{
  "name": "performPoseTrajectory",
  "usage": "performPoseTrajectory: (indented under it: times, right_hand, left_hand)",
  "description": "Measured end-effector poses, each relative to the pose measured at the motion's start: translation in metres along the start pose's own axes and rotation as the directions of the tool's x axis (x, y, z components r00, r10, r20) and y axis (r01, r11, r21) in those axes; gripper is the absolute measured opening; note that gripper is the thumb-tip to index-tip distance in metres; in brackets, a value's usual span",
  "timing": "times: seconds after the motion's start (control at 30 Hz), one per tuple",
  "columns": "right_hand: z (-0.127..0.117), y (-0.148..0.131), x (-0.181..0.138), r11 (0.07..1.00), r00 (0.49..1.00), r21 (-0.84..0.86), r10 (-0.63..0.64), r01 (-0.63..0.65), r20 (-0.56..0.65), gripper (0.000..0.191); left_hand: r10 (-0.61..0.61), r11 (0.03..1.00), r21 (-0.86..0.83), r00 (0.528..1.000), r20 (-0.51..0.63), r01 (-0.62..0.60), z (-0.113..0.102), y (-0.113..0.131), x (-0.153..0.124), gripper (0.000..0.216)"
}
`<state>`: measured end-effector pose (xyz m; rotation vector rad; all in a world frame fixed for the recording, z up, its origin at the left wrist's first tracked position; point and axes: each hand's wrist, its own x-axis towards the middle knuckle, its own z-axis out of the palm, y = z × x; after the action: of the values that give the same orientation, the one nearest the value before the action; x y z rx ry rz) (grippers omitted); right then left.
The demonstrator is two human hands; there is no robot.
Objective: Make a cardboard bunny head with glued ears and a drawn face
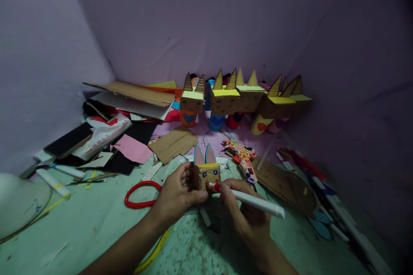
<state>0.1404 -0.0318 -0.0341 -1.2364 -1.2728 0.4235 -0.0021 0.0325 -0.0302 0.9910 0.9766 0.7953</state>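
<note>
My left hand [182,191] grips the left side of a small cardboard animal head [211,176] with blue-edged pink ears, a yellow top strip and drawn blue eyes. In my right hand [247,208] is a white marker [258,203] with a red tip end, held slantwise. Its tip meets the lower front of the head, where red marks show; the exact contact is partly hidden by my fingers. Red-handled scissors [142,207] lie by my left wrist, their blades hidden. Below the head rests a short white object with a dark end [209,221].
Several box-headed cardboard figures [226,101] stand along the back. At left are stacked cardboard sheets [135,93], pink paper [134,149] and a white bowl-like object [22,202]. A flower-patterned glue gun [243,157] and a cardboard piece [282,184] lie at right. A yellow tape measure [153,253] curves in front.
</note>
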Motion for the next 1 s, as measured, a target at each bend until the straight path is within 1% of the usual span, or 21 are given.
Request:
performPoseTrajectory:
  times: [0.13,0.27,0.37,0.57,0.87,1.0]
  right_hand:
    - [0.0001,0.0019,0.0010,1.000,1.000,0.003,0.011,-0.011,0.011,0.011]
    - [0.0042,-0.0011,0.0000,0.997,0.997,0.042,0.061,-0.059,-0.039,0.014]
    - [0.0056,-0.0021,-0.0010,0.994,0.994,0.070,0.091,-0.087,-0.064,0.014]
    - [0.0007,0.0034,0.0005,1.000,0.999,0.012,0.024,-0.025,0.021,0.012]
    - [0.0019,0.0045,0.0002,1.000,1.000,0.013,-0.008,0.008,0.008,0.010]
    - [0.0016,0.0058,-0.0003,1.000,0.999,0.009,-0.021,0.020,0.047,0.010]
  left_hand:
    - [0.009,1.000,-0.004,1.000,0.001,-0.009,-0.0015,-0.0038,0.0014,0.077]
    - [0.003,1.000,0.003,1.000,-0.015,-0.003,-0.0021,-0.0053,0.0014,0.080]
    - [0.001,1.000,0.004,1.000,-0.003,-0.001,-0.0015,-0.0040,0.0009,0.081]
    - [0.011,1.000,-0.006,1.000,-0.006,-0.011,-0.0009,-0.0039,0.0001,0.080]
    - [0.019,1.000,-0.016,1.000,0.007,-0.019,-0.0022,-0.0065,0.0001,0.081]
    - [0.008,1.000,-0.030,1.000,0.014,-0.007,-0.0009,-0.0043,-0.0001,0.080]
